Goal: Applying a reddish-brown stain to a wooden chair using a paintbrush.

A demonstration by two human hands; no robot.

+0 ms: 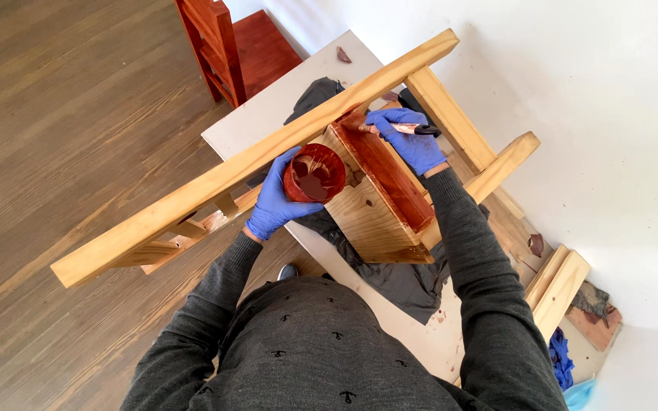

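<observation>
Head cam, looking straight down at a person in a dark grey sweater, both hands in blue gloves.

The left hand (276,204) is wrapped around a small round cup (314,173) that's smeared red-brown and has dark stain sitting inside. Fingers are curled round its side, so it's a firm hold, with the cup held up just left of the wooden piece.

The right hand (413,141) is closed on a brush (405,129) with a dark handle, and the bristle end points left and touches the far top edge of the wooden chair (378,202). The chair is unfinished pale pine lying tipped over, with one long leg rail (253,160) running diagonally from near left to far right. The panel under the brush is already glossy red-brown, while the face beside it is bare wood.

It all sits on a pale board (268,114) laid over the wood floor (62,114), with a dark cloth (397,278) under the chair. A finished red chair (222,46) stands at the far side. Near the white wall on the right are some scrap wood pieces (565,285) and a blue rag (561,358).
</observation>
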